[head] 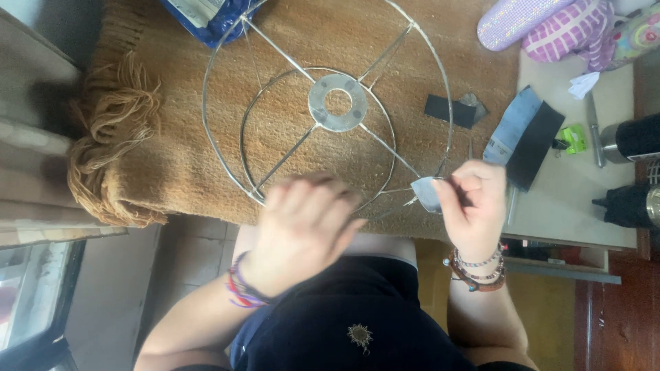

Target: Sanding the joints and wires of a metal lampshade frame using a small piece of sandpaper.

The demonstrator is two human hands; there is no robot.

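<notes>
Round wire lampshade frame [337, 103] with flat metal hub lies centre frame on coarse tan fringed mat [172, 137]. Right hand [474, 206] pinches a small grey tape piece [427, 194] at the frame's lower-right rim. Left hand [302, 227] motion-blurred over lower rim; can't tell its grip.

Round wire frame [328, 103] flat on mat, grey strip [427, 193] at rim

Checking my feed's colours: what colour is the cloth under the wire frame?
Tan-brown cloth, fringed at its left edge, under the wire frame; the head view shows it.

Brown fringed blanket [172, 137] carries a wire frame [337, 103].
</notes>
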